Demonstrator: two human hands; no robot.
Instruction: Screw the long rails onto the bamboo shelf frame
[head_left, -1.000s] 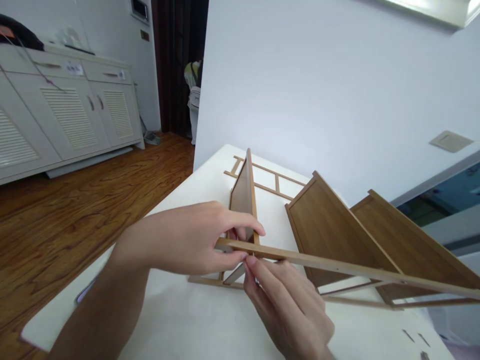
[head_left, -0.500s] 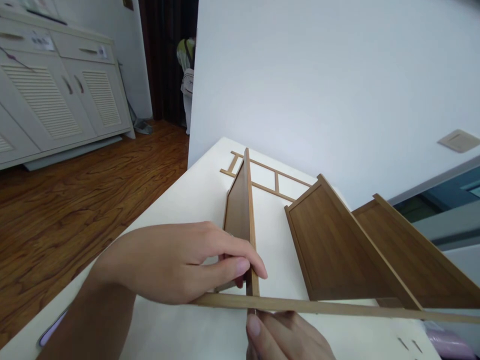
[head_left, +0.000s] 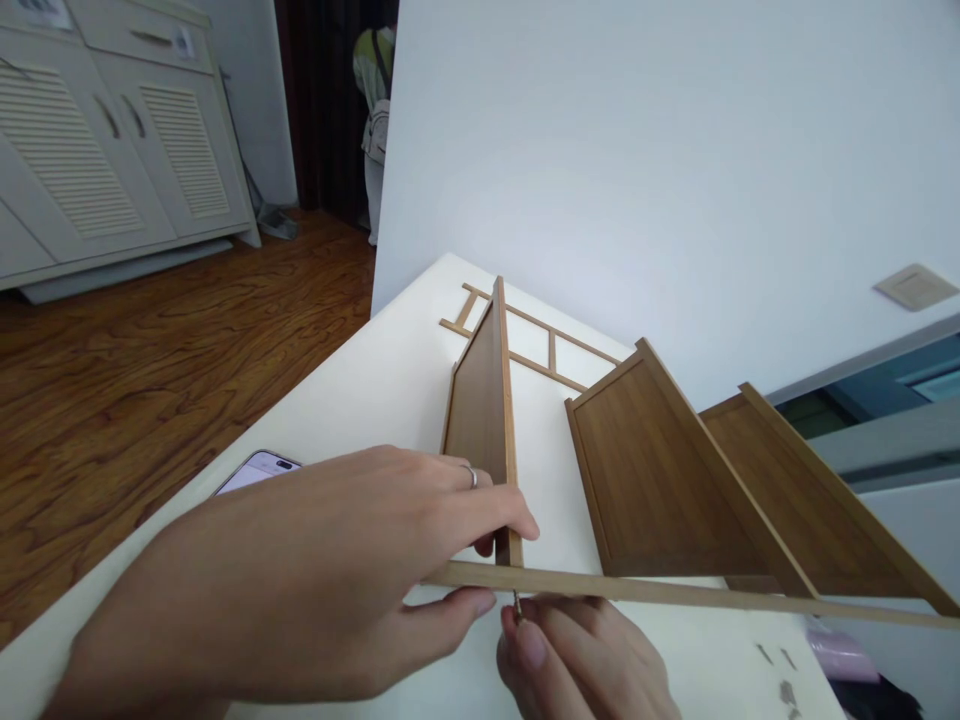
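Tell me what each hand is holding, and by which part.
The left hand clamps the long wooden rail near its end, against the edge of the upright brown panel. The right hand pinches a small screw by its lower end, just under the rail.

- White louvered cabinet (head_left: 97, 130) with drawers and labels, upper left of the frame
- Reddish-brown wood-grain floor (head_left: 172, 330), left of the frame, running back to the cabinet's base
- Dark curtain (head_left: 326, 100), top centre-left, beside the cabinet
- Pale green and white bag (head_left: 375, 90) hanging at the curtain's edge
- White wall (head_left: 637, 170) filling the upper right of the frame
- Beige wall plate (head_left: 915, 287) on that wall, far right
- Blue-tinted glass pane (head_left: 885, 385), right edge
- White table (head_left: 405, 340), lower centre
- Soft, even indoor light throughout
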